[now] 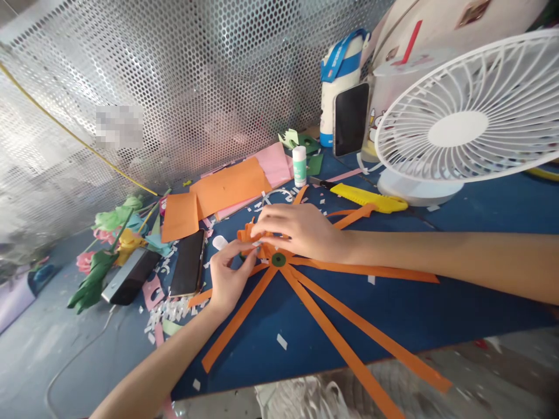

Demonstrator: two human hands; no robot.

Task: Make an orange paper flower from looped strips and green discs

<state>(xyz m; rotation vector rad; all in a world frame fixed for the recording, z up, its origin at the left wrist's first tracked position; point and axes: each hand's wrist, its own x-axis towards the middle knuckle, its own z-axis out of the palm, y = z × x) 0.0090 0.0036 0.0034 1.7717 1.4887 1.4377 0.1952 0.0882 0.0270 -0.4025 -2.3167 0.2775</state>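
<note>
Long orange paper strips (332,317) spread out like rays from a small dark green disc (278,259) on the blue table. Just left of the disc, my left hand (231,273) pinches a small whitish piece against the orange paper between thumb and forefinger. My right hand (301,230) reaches in from the right above the disc, its fingers curled together at the same spot, touching the bunched orange paper (247,231). What its fingertips hold is mostly hidden. Some strips pass beneath my right forearm.
A glue stick (299,166), a yellow cutter (369,196) and orange sheets (231,186) lie beyond my hands. A white fan (463,128) stands right; a phone (187,265), power bank (131,276), paper flowers (98,273) and scraps lie left. A perforated metal panel (227,75) rises behind.
</note>
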